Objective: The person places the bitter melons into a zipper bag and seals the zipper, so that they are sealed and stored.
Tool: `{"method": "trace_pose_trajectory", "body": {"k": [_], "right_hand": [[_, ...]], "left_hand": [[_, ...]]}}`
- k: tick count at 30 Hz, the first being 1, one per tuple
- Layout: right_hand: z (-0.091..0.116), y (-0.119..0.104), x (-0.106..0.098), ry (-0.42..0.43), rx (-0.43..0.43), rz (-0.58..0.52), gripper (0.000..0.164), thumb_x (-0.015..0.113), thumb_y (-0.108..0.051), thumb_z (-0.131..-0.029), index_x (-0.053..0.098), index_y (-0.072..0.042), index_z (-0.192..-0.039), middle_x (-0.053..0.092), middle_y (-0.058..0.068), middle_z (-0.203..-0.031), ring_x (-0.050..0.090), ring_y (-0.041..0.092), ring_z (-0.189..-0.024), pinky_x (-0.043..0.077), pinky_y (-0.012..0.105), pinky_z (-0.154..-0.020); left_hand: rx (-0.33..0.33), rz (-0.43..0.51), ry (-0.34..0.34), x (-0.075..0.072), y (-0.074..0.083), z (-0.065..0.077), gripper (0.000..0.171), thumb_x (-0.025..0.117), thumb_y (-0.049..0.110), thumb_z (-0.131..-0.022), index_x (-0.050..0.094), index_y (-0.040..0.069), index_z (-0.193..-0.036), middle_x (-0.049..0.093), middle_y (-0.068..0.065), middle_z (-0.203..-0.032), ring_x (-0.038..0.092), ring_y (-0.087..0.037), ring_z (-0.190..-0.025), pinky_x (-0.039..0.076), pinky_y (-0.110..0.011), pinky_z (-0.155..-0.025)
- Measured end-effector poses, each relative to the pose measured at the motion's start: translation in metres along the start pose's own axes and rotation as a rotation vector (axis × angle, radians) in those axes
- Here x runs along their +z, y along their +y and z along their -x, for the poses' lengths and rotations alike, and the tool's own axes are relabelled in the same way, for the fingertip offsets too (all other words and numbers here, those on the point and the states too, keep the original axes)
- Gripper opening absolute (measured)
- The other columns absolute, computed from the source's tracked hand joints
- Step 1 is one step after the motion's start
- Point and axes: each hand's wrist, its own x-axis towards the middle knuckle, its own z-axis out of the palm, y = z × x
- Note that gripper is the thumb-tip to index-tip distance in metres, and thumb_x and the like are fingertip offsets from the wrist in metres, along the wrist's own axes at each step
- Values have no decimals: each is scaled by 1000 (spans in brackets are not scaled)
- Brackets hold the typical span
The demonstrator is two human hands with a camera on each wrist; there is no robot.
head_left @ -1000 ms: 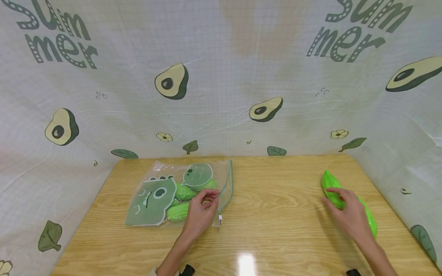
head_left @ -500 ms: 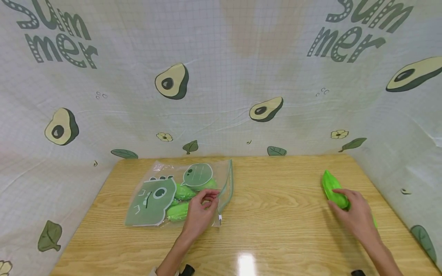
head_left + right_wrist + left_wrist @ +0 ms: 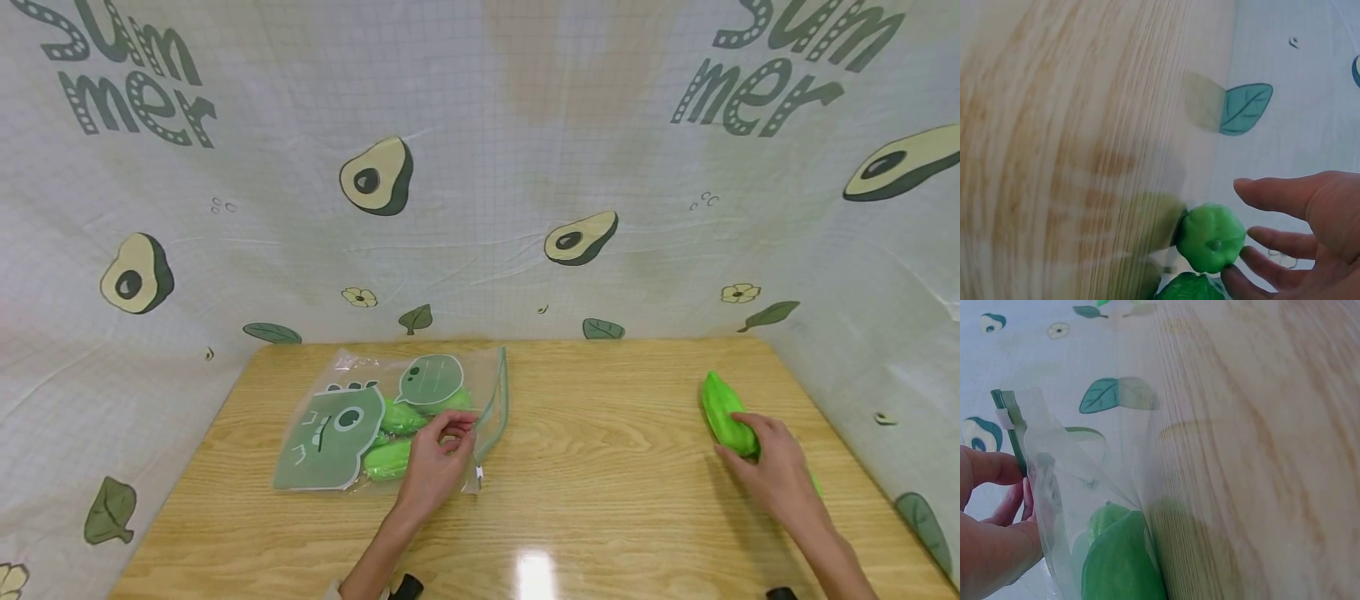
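A clear zip bag (image 3: 318, 450) with a green cartoon face lies at left on the table, several green ribbed gourds (image 3: 388, 460) inside it. My left hand (image 3: 437, 458) pinches the bag near its zip edge; the left wrist view shows thumb and fingers at the film beside the green slider strip (image 3: 1013, 425). At right lies a loose green ribbed gourd (image 3: 722, 408), and my right hand (image 3: 780, 467) is at its near end. In the right wrist view the thumb stands apart from a lobed gourd end (image 3: 1210, 237), with fingertips beside it. A second gourd (image 3: 1190, 289) shows below, partly cut off.
The wooden table (image 3: 600, 467) meets a printed cloth (image 3: 480, 275) that rises at the back and both sides. A white light reflection (image 3: 536, 575) lies near the front. Bare wood spans between the bag and the loose gourds.
My right hand has moved slightly right, its thumb and fingers now around the near end of the upper loose gourd. The left hand and the bag stay in place.
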Motion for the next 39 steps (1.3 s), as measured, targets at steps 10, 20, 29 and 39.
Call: {"method": "trace_pose_trajectory", "body": {"k": [10, 20, 29, 39], "right_hand": [[-3, 0, -3, -52, 60, 42, 55, 82, 3, -81, 52, 21, -123, 47, 48, -117, 50, 62, -100, 44, 70, -75], [-6, -3, -5, -106, 88, 35, 56, 79, 1, -86, 48, 19, -129, 43, 47, -121, 47, 63, -104, 43, 71, -78], [-7, -3, -1, -96, 73, 44, 53, 78, 3, -86, 49, 17, -128, 43, 45, -122, 49, 62, -103, 45, 70, -75], [-9, -2, 4, -36, 19, 40, 50, 79, 5, -83, 54, 14, -124, 47, 41, -120, 51, 59, -102, 45, 69, -74]], "left_hand": [[0, 19, 5, 0, 3, 1, 15, 69, 0, -95, 72, 1, -110, 69, -12, -102, 64, -22, -93, 57, -27, -81], [4, -13, 0, -1, 0, -1, 15, 67, -2, -94, 71, 1, -108, 69, -10, -100, 64, -18, -91, 56, -25, -79], [0, -2, 3, 0, 1, -1, 16, 68, -2, -94, 71, 1, -109, 69, -11, -101, 65, -21, -92, 57, -28, -81], [9, -13, 0, -1, 0, -1, 16, 67, -3, -94, 71, 0, -109, 69, -12, -101, 65, -18, -91, 57, -29, -82]]}}
